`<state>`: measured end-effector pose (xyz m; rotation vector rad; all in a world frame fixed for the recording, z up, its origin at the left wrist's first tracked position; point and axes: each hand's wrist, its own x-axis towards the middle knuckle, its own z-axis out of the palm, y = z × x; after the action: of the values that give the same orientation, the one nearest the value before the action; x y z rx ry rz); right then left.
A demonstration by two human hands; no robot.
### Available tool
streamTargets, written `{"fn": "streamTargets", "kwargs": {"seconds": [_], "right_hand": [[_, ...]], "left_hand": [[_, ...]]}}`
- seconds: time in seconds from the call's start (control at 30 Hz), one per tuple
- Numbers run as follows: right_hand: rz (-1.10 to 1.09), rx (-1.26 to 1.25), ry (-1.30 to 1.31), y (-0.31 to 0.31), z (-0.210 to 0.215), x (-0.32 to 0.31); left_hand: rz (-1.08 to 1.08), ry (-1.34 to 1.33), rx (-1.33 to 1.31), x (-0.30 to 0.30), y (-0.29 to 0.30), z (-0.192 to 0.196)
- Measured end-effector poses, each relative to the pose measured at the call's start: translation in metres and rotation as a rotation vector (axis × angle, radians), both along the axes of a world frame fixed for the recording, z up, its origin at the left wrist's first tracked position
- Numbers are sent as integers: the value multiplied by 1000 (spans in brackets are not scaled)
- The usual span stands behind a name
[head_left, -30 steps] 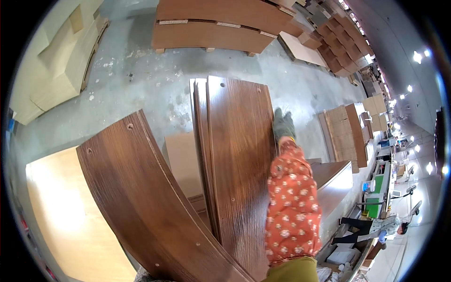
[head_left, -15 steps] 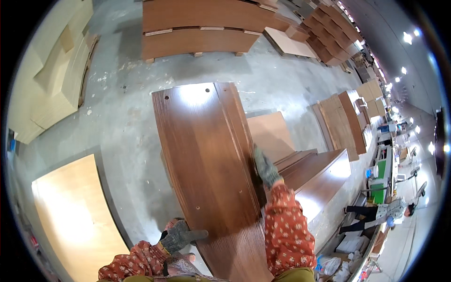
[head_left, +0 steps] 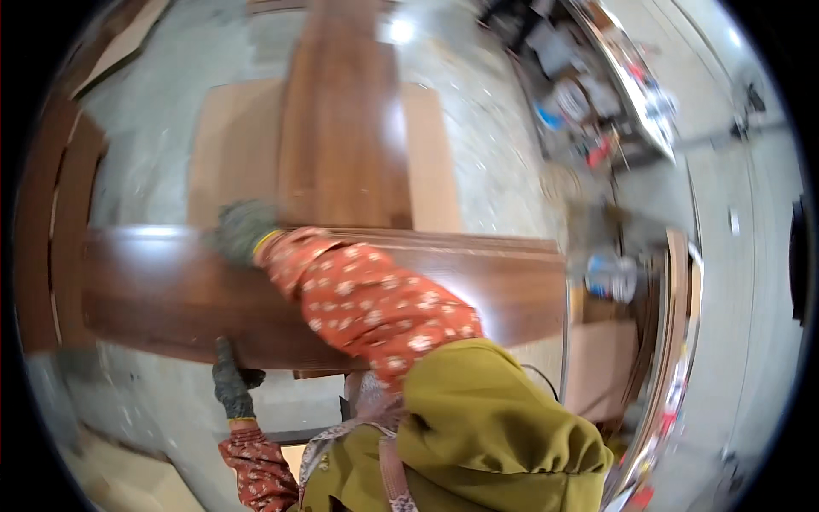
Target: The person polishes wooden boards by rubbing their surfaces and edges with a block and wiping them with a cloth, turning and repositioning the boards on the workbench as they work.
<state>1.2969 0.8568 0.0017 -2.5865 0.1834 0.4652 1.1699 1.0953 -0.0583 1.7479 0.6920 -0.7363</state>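
Note:
A long brown wooden panel (head_left: 196,299) with a glossy grain lies crosswise in front of me. My left hand (head_left: 232,384), in a dark grey knit glove, holds its near edge, one digit up on the surface and the rest partly below. At the far edge, my right hand (head_left: 246,230), in a similar glove with a yellow cuff, is wrapped over the rim; motion blurs it and its fingertips are hidden. My right forearm crosses above the panel. Ridged edges along the far side suggest more panels beneath.
Beyond lies another brown panel (head_left: 345,145) on a cardboard sheet (head_left: 235,145). Brown boards (head_left: 77,222) are stacked at left. To the right are a plastic jug (head_left: 612,278), upright boards (head_left: 674,299) and a cluttered bench (head_left: 627,94). A person's legs (head_left: 516,26) show at the top.
My view has swung to the right. The panel, which pointed away from me, now runs crosswise. Both hands stay at its opposite edges, and my right arm now reaches across it.

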Motion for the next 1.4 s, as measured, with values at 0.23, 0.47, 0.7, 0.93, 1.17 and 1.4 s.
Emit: {"fn": "streamTargets", "kwargs": {"seconds": [0.23,0.47,0.7,0.93,1.17,1.4], "right_hand": [[-165,-40,-570,-94,-50,-177],[-1434,-720,-37,-301,-57,-553],[-1598,-173,212,-224,-126,-704],[-1177,267,421,-174,-123,-858],[-1661,-68,-188,-221,23,-966],[-1353,-869,-267,-291,236,-1031]], "left_hand": [[31,265,-559,-38,-21,-14],[-251,473,-664,-135,-124,-2],[-683,535,-615,-218,-232,14],[-1647,-84,-669,-339,-372,-54],[-2424,-1127,-919,-462,-543,15],[-2455,-346,-570,-555,-677,-30]]}}
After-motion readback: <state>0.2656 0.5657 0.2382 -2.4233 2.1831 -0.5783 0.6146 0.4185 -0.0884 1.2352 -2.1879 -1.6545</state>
